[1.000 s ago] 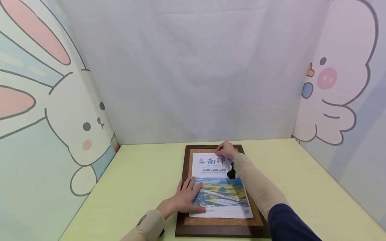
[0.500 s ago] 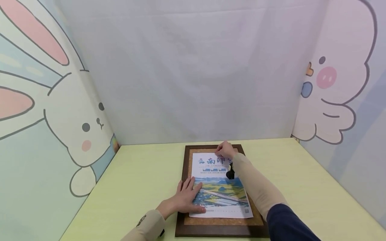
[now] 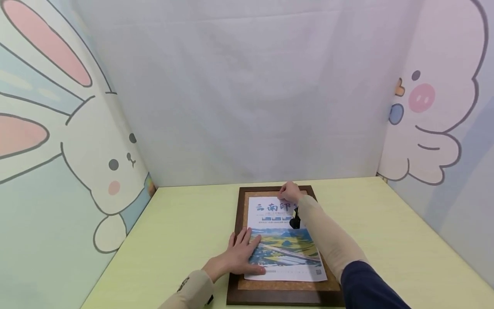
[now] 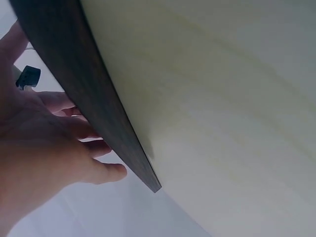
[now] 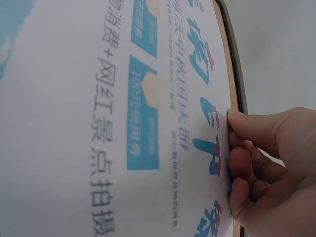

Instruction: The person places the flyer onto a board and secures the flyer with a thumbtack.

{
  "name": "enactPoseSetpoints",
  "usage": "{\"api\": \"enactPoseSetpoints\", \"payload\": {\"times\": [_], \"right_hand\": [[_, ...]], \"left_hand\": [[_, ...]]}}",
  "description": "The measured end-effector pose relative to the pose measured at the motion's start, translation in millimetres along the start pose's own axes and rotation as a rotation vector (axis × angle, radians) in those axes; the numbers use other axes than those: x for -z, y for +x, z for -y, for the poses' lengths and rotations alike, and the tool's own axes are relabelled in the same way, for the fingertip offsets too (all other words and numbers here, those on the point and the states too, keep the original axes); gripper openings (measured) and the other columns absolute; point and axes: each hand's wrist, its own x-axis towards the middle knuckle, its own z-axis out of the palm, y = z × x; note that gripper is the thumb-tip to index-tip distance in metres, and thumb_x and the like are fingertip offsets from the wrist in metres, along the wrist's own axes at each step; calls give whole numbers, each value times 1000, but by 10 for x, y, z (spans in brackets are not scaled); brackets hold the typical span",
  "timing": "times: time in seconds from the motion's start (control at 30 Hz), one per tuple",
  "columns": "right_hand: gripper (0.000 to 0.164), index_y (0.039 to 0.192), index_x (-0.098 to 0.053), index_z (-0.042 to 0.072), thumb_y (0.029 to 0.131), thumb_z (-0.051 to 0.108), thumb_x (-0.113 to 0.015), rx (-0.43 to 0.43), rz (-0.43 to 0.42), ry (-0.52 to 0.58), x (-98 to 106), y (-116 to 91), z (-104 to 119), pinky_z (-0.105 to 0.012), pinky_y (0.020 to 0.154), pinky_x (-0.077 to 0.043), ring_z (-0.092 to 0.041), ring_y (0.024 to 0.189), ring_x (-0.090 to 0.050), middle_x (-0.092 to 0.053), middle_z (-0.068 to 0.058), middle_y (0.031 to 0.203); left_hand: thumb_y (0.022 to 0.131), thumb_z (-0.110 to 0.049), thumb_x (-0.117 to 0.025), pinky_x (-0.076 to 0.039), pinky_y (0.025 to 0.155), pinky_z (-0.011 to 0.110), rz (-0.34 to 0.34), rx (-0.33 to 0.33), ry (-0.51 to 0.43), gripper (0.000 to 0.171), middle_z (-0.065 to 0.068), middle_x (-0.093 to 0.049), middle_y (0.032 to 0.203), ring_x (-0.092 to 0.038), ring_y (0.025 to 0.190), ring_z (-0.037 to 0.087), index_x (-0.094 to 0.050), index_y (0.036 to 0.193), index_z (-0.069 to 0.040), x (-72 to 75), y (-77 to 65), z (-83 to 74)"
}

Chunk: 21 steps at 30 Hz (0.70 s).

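Note:
A printed paper poster (image 3: 283, 240) with blue lettering and a landscape picture lies on a framed cork board (image 3: 284, 297). My left hand (image 3: 241, 257) rests spread on the poster's lower left, fingers straight. In the left wrist view, the left hand (image 4: 54, 133) shows behind the board's dark frame (image 4: 94, 94). My right hand (image 3: 290, 193) is at the poster's top edge, fingers curled. Close up, the right hand (image 5: 276, 173) pinches that edge with thumb and fingertips; whether anything small is between them is too hidden to tell.
The board lies on a pale yellow-green table (image 3: 185, 227). Behind it hangs a grey-white cloth backdrop (image 3: 247, 94). Side walls carry a cartoon rabbit (image 3: 96, 163) on the left and a cartoon figure (image 3: 428, 124) on the right.
The head view has shifted very slightly. Both hands, the poster and the board keep their places relative to one another.

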Motion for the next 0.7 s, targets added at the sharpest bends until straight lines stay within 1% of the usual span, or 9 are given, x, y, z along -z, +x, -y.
{"api": "enactPoseSetpoints", "payload": {"times": [0.1, 0.23, 0.37, 0.5, 0.57, 0.7], "right_hand": [[7, 80, -73, 3, 85, 8, -71, -7, -20, 2, 11, -7, 17, -28, 61, -48, -22, 70, -61, -69, -12, 84], [10, 82, -72, 3, 87, 11, -70, 28, -19, -13, 2, -43, 15, -27, 60, -46, -21, 69, -59, -68, -10, 83], [15, 93, -71, 3, 92, 15, -64, 44, 13, 10, 47, -123, -22, -27, 61, -46, -18, 68, -58, -66, -10, 83], [20, 103, -68, 0, 95, 16, -59, 58, 3, 45, 213, -249, -94, -26, 61, -49, -18, 67, -60, -66, -12, 86], [22, 105, -67, -2, 96, 16, -57, 77, -14, 47, 317, -307, -155, -26, 60, -50, -20, 67, -60, -66, -14, 88], [24, 106, -66, -5, 96, 15, -57, 96, -54, 70, 538, -423, -293, -34, 64, -53, -28, 71, -62, -66, -22, 91]], "left_hand": [[80, -62, -65, -5, 116, 64, 0, -4, 23, 94, 19, -12, 162, -7, 150, 38, -28, 153, -16, 12, 27, -4], [81, -64, -64, -4, 116, 64, 6, -3, 47, 94, 19, -12, 162, -7, 150, 38, -27, 153, -17, 8, 45, 20], [80, -65, -64, -4, 115, 65, 17, 1, 45, 95, 19, -13, 162, -7, 150, 39, -27, 153, -16, -2, 36, 47], [81, -64, -64, -4, 115, 66, 8, -7, 40, 94, 20, -14, 161, -8, 150, 40, -28, 153, -14, 10, 33, 56], [81, -63, -64, -3, 115, 66, 1, -11, 34, 94, 21, -13, 161, -7, 150, 40, -29, 153, -14, 18, 38, 60], [81, -63, -65, -2, 114, 66, -10, -17, 24, 95, 21, -12, 161, -7, 150, 40, -28, 153, -13, 32, 62, 61]]}}
